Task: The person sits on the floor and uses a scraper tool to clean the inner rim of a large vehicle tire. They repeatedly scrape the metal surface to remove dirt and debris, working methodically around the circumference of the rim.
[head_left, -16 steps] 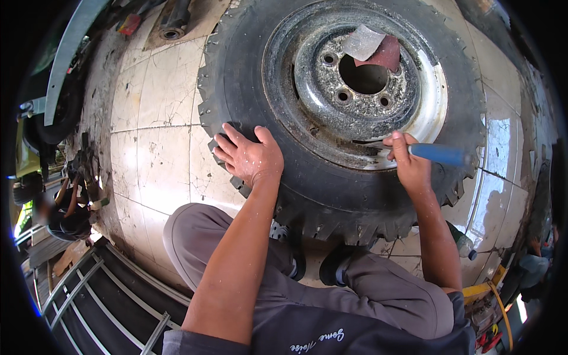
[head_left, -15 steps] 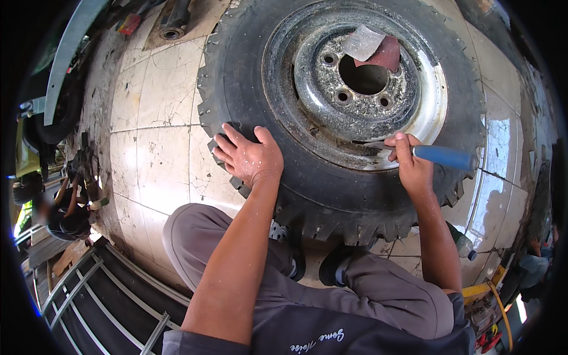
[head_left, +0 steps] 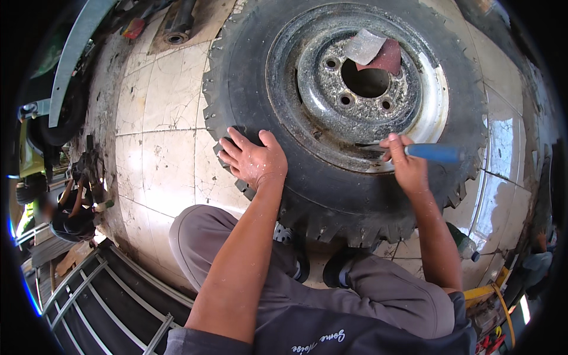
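Note:
A large black tyre on a worn steel wheel rim lies flat in front of me. My left hand rests on the tyre's near left sidewall, fingers spread. In my right hand is a blue-handled tool with a thin metal blade, gripped near the blade end. Its blade reaches left onto the rim's near inner wall, where the surface is dark and patchy; the exact tip is hard to make out. Grey sandpaper and reddish-brown sandpaper lie over the rim's centre hole.
Cracked pale tiles surround the tyre. A metal tube part lies at the far left. A dark rack with metal bars stands near left, and a bottle lies near right. Another person works at the left.
The view has shifted slightly, moving the scene a little right. My right hand and the blue-handled tool have moved slightly left along the rim. My left hand stays on the tyre.

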`<state>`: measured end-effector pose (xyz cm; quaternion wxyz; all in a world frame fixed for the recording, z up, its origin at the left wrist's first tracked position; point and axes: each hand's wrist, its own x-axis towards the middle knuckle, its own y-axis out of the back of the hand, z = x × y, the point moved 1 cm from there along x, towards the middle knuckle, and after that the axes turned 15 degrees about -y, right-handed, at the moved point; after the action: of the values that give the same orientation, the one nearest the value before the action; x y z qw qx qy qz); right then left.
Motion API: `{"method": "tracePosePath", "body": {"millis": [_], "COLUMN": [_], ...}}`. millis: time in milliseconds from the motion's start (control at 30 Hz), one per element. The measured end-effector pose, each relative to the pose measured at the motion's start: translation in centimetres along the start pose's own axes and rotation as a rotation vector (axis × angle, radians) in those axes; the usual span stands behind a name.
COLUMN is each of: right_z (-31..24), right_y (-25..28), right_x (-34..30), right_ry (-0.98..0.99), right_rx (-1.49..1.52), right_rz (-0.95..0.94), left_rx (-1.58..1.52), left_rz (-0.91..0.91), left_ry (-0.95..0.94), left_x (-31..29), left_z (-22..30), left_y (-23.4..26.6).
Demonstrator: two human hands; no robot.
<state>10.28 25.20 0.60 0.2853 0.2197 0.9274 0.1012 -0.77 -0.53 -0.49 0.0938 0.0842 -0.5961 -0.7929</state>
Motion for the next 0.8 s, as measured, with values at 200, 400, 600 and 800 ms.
{"method": "tracePosePath", "body": {"millis": [200, 400, 600, 800], "right_z": [-2.1, -4.5, -2.2, 0.1], "right_y": [2.4, 4.2, 4.7, 4.4], "right_x": [-1.8, -2.7, -1.7, -2.0], "right_ry": [0.231, 0.114, 0.110, 0.430], "right_rx": [-0.154, -0.408, -0.179, -0.348], "right_rz": [-0.040, -0.042, -0.108, -0.096], "left_rx": [0.014, -0.013, 0.037, 0.021], "left_rz": [0.018, 0.009, 0.006, -0.005], "left_ry": [0.002, 0.009, 0.026, 0.026], "left_x": [0.0, 0.0, 0.3, 0.1], "left_z": [-0.2, 0.1, -0.1, 0.2], "left_y": [0.0, 0.3, -0.1, 0.1]}}
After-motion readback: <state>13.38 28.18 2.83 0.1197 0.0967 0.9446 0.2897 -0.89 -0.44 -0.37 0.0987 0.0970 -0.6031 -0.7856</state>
